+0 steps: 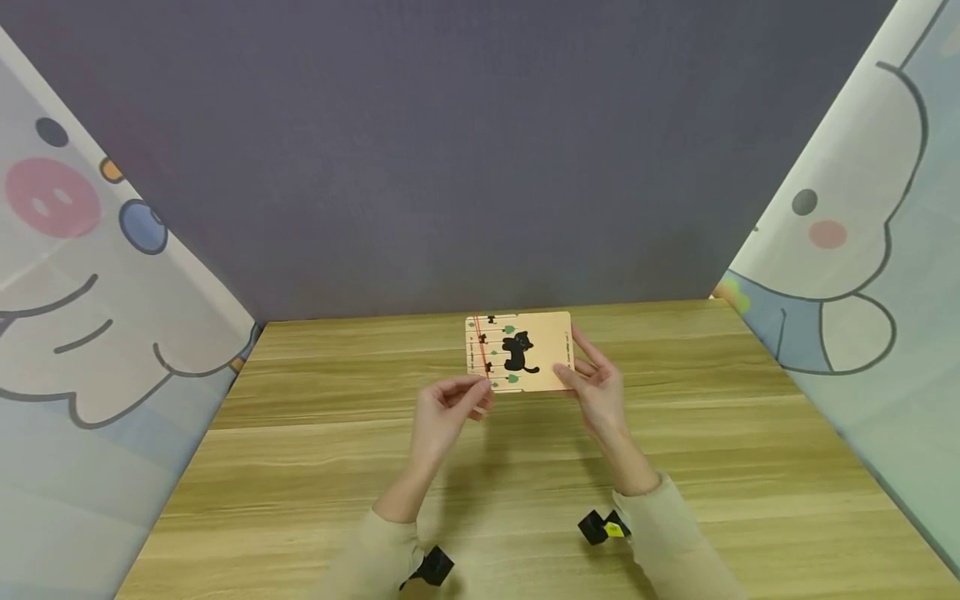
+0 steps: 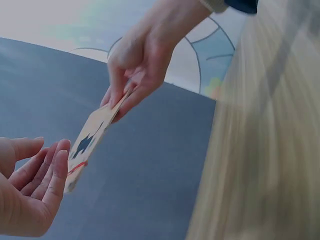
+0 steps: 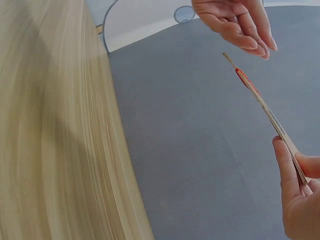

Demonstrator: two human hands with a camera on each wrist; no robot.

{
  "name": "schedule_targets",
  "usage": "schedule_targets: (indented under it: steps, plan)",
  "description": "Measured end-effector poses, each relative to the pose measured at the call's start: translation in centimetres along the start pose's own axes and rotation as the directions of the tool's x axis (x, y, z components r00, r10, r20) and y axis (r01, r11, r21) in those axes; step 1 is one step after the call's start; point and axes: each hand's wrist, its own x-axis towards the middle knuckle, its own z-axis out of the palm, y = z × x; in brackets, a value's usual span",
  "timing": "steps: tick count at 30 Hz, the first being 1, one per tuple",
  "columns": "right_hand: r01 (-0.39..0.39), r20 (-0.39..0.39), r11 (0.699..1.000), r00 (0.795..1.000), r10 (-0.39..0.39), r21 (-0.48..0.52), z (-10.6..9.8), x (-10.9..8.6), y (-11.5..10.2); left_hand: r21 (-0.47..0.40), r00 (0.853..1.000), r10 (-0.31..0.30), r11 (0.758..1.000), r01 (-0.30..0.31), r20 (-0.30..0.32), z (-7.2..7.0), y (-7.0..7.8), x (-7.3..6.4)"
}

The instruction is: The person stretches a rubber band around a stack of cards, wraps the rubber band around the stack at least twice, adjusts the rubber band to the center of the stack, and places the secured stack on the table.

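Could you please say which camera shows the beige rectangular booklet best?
The head view: the beige rectangular booklet faces it, its printed black cat plain. The left wrist view shows it steeply slanted; the right wrist view, mainly its thin edge.

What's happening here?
A person's right hand pinches the right end of what looks like a thin cat-print notebook, held up above the table. A red band crosses it near its other end. The left hand is close to that end but doesn't hold it: the right wrist view shows a gap.
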Motion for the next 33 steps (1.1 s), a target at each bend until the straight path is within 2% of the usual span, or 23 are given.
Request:
schedule_targets:
  steps: [4, 7, 10, 14, 19, 22, 26, 33]
  plan:
    - [-0.005, 0.008, 1.000, 1.000, 0.005, 0.012, -0.1, -0.2, 0.0, 0.069, 0.999, 0.040, 0.997, -0.040, 0.002, -0.6, 2.5, 0.6]
    - [-0.013, 0.010, 1.000, 1.000, 0.013, 0.008, -0.1, -0.3, -0.1, 0.133, 0.995, 0.096, 0.987, -0.095, 0.005, -0.9, 4.0, 1.2]
    - [-0.022, 0.015, 1.000, 1.000, 0.022, -0.003, -0.2, -0.4, -0.1, 0.204, 0.987, 0.158, 0.966, -0.158, 0.019, -1.4, 4.2, 2.2]
    - [-0.039, 0.014, 0.999, 0.999, 0.039, -0.012, -0.2, -0.5, -0.1, 0.308, 0.968, 0.246, 0.918, -0.249, 0.051, -2.2, 3.5, 3.8]
    - [-0.057, 0.006, 0.998, 0.998, 0.058, -0.018, -0.2, -0.7, -0.1, 0.418, 0.936, 0.336, 0.839, -0.349, 0.107, -2.9, 2.7, 5.2]
    - [-0.063, 0.007, 0.998, 0.998, 0.063, -0.023, -0.1, -0.8, -0.1, 0.467, 0.923, 0.355, 0.797, -0.382, 0.149, -3.3, 2.4, 5.9]
    - [-0.059, 0.010, 0.998, 0.998, 0.060, -0.023, -0.1, -0.8, 0.0, 0.524, 0.919, 0.348, 0.756, -0.393, 0.186, -3.6, 2.0, 6.7]
    - [-0.046, 0.021, 0.999, 0.999, 0.047, -0.023, 0.1, -0.8, 0.1, 0.558, 0.922, 0.299, 0.734, -0.387, 0.246, -3.9, 1.2, 7.4]
